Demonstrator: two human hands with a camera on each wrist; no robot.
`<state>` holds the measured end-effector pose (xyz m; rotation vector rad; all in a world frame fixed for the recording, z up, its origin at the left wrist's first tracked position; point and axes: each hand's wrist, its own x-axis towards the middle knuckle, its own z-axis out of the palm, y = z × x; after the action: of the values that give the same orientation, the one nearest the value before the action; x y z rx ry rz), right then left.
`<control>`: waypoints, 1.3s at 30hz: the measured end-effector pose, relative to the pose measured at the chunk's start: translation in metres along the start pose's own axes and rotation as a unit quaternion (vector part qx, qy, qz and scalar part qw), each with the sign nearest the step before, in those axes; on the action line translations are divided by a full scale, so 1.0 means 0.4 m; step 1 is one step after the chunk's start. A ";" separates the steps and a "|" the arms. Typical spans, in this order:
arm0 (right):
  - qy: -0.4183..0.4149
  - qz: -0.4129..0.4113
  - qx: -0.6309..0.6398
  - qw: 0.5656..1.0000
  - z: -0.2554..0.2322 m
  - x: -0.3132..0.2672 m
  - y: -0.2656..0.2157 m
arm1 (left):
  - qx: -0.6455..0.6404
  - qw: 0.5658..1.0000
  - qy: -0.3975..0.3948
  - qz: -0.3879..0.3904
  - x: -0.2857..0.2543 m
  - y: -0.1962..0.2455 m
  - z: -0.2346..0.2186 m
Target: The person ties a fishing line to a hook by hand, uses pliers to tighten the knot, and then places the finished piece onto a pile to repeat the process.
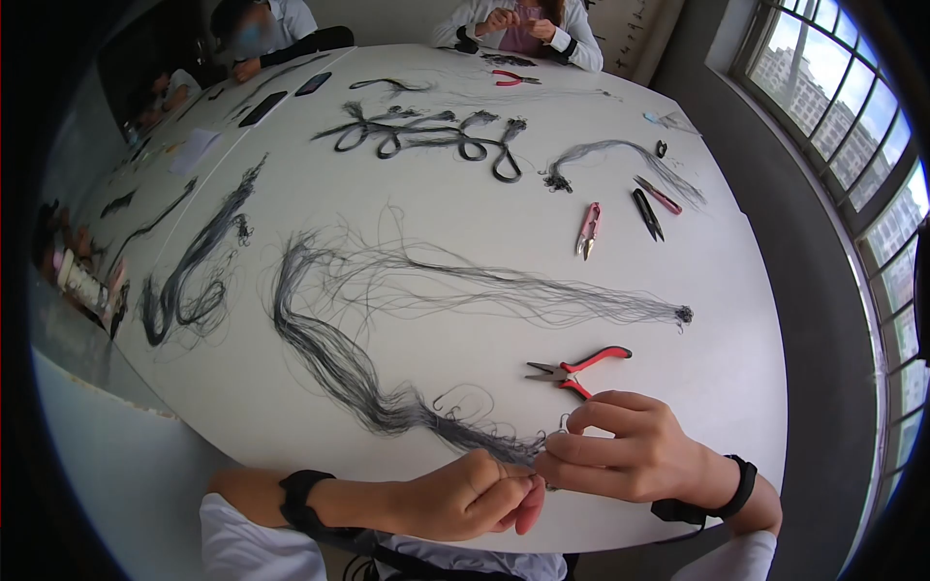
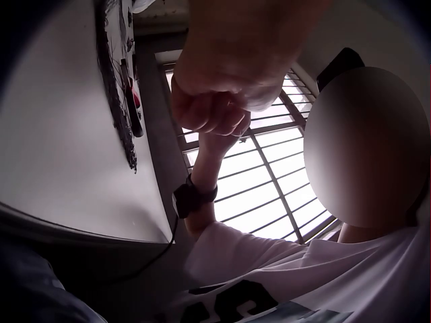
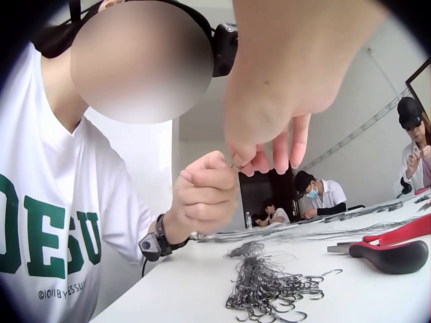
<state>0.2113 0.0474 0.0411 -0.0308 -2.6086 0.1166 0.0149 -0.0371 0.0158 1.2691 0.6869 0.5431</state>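
My left hand [image 1: 480,496] is curled at the table's near edge, thumb against the index finger, pinching a small thin dark piece [image 3: 236,166], mostly hidden by the fingertips. Meeting it fingertip to fingertip, my right hand [image 1: 625,447] pinches at the same piece, its other fingers loosely extended. I cannot tell whether the piece is a hook or line. Just beyond the hands lies a cluster of dark fish hooks [image 3: 269,291], tied to a long bundle of grey fishing line [image 1: 334,363]. Red-handled pliers [image 1: 572,371] rest beyond my right hand.
Line strands stretch right to a small hook cluster [image 1: 684,315]. Pink snips [image 1: 589,230], black snips [image 1: 647,214] and another hook bundle [image 1: 557,181] lie farther off. Looped bundles [image 1: 426,137], a left-hand bundle [image 1: 199,257] and phones [image 1: 263,109] are also on the table [image 1: 465,387]. Other people sit across.
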 end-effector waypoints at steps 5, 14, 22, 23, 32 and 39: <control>-0.021 0.250 -0.033 0.967 0.016 -0.009 0.039 | -0.003 0.998 0.060 0.028 0.014 -0.005 -0.023; -0.101 0.387 -0.067 0.914 0.065 -0.081 0.072 | -0.072 0.992 0.099 0.004 0.044 -0.014 -0.066; -0.114 0.259 -0.059 0.957 0.096 -0.119 0.122 | -0.191 0.975 0.104 -0.050 0.078 -0.035 -0.103; -0.084 0.308 -0.045 0.947 0.091 -0.110 0.117 | -0.190 0.975 0.107 -0.045 0.080 -0.042 -0.109; -0.092 0.265 -0.050 0.958 0.085 -0.142 0.135 | -0.216 0.967 0.118 -0.062 0.088 -0.049 -0.128; 0.012 0.261 0.050 0.964 0.078 -0.075 0.099 | -0.188 0.973 0.118 -0.066 0.091 -0.041 -0.123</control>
<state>0.2214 0.0831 -0.0041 -0.6779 -2.5043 0.4304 0.0040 0.0181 -0.0135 0.8067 0.8156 0.6851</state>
